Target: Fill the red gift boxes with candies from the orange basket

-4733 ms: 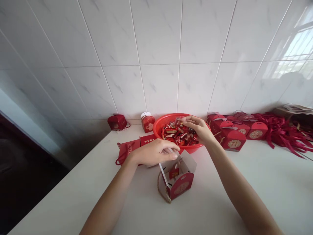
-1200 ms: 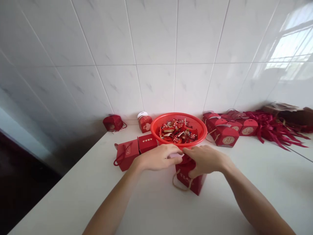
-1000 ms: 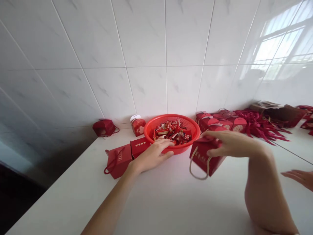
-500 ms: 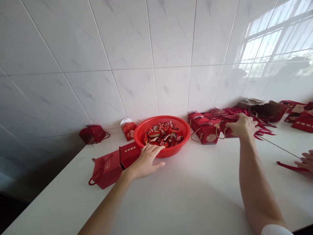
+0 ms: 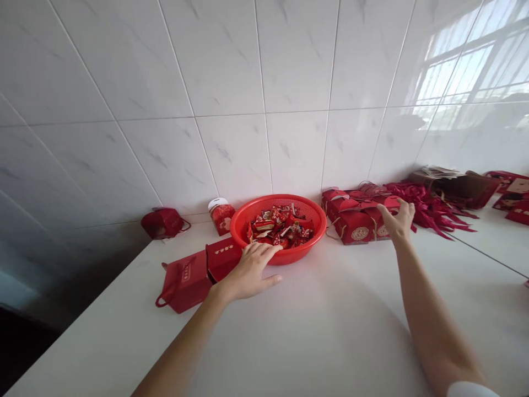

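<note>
White tabletop (image 5: pixel 322 336) below grey-veined wall tiles (image 5: pixel 297 60)

Bright red for the basket (image 5: pixel 305 252) in mid-frame, and its sweets (image 5: pixel 281 226) flash red, gold and white! Right of centre, 2 round gold emblems on red boxes (image 5: pixel 356 221). Crimson ribbons (image 5: pixel 430 207) at right; white table (image 5: pixel 309 342) below; grey-veined white tiles (image 5: pixel 227 60) above.
</note>
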`<act>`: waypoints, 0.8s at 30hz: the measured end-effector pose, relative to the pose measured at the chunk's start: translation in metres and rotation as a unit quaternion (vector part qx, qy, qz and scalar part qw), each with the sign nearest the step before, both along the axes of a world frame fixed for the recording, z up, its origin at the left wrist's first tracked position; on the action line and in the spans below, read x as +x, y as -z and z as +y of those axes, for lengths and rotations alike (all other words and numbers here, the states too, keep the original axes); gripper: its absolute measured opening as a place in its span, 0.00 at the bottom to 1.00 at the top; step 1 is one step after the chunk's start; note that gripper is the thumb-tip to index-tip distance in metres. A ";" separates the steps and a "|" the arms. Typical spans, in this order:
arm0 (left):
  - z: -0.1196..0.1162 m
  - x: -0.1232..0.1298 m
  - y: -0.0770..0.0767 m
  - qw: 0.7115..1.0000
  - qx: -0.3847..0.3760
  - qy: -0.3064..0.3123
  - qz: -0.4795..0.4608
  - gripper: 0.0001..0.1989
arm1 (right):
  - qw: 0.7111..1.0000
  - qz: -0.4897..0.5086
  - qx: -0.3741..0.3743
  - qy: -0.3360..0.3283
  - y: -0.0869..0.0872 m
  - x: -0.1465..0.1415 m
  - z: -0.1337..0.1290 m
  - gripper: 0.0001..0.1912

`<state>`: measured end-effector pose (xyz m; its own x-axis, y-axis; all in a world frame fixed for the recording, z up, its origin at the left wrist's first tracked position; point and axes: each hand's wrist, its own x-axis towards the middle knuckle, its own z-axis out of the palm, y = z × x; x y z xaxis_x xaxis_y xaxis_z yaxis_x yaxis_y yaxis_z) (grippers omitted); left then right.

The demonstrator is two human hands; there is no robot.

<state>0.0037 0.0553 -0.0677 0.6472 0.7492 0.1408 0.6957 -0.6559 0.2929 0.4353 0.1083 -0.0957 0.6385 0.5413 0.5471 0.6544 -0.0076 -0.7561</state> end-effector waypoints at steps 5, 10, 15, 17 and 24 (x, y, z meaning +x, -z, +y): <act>-0.002 0.002 -0.002 1.000 -0.007 0.000 0.003 0.31 | 0.991 0.028 0.118 -0.060 -0.046 -0.042 -0.002 0.25; -0.003 -0.002 -0.013 0.996 -0.086 0.004 -0.010 0.42 | 0.950 -0.003 0.117 -0.290 -0.068 -0.134 -0.010 0.22; 0.007 -0.032 -0.031 0.985 -0.101 -0.025 -0.138 0.39 | 0.867 -0.110 0.050 -0.484 -0.047 -0.226 -0.026 0.20; 0.012 -0.052 -0.038 0.982 -0.071 -0.077 -0.156 0.36 | 0.841 -0.155 0.019 -0.519 -0.036 -0.247 -0.032 0.19; 0.020 -0.094 -0.038 0.980 -0.118 -0.151 0.050 0.54 | 0.839 -0.205 -0.092 -0.496 -0.027 -0.262 -0.041 0.22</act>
<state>-0.0907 0.0750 -0.0295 0.3933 0.9126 -0.1118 0.8803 -0.3386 0.3324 0.1737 0.0671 -0.0689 -0.3967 0.7947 0.4595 0.6129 0.6019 -0.5119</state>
